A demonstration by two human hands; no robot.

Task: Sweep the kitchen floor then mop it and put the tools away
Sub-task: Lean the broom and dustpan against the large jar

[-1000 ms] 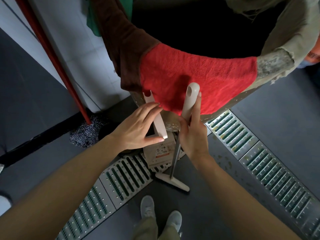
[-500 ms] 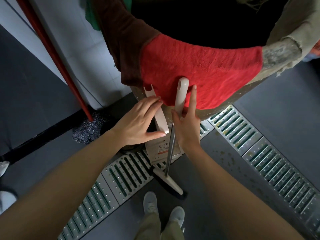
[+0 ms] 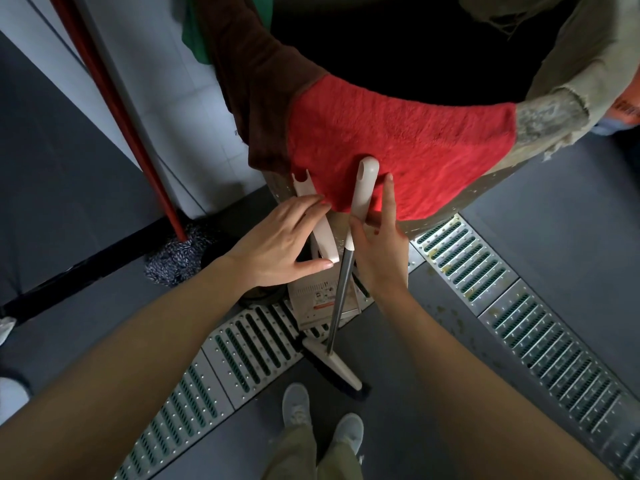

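Broom (image 3: 341,292) stands near upright against a large tub (image 3: 540,157), cream grip at top, grey shaft running down to the cream brush head on the dark floor (image 3: 554,237) just ahead of the person's shoes (image 3: 298,407); right hand (image 3: 375,251) beside the broom's grip, fingers straight and spread, thumb on one side of the handle and forefinger along the other, touching rather than wrapped round it; left hand (image 3: 280,244) rests flat-fingered on the cream handle of the dustpan (image 3: 317,292), thumb out beneath, fingers not curled; dustpan stands upright just left of the broom shaft, touching the tub's foot; red cloth (image 3: 408,143) and brown cloth (image 3: 256,81) draped over the tub rim; red-handled mop (image 3: 180,254) leans on the white tiled wall (image 3: 145,64) to the left, head on the floor; metal drain grates (image 3: 502,289) run across underfoot.
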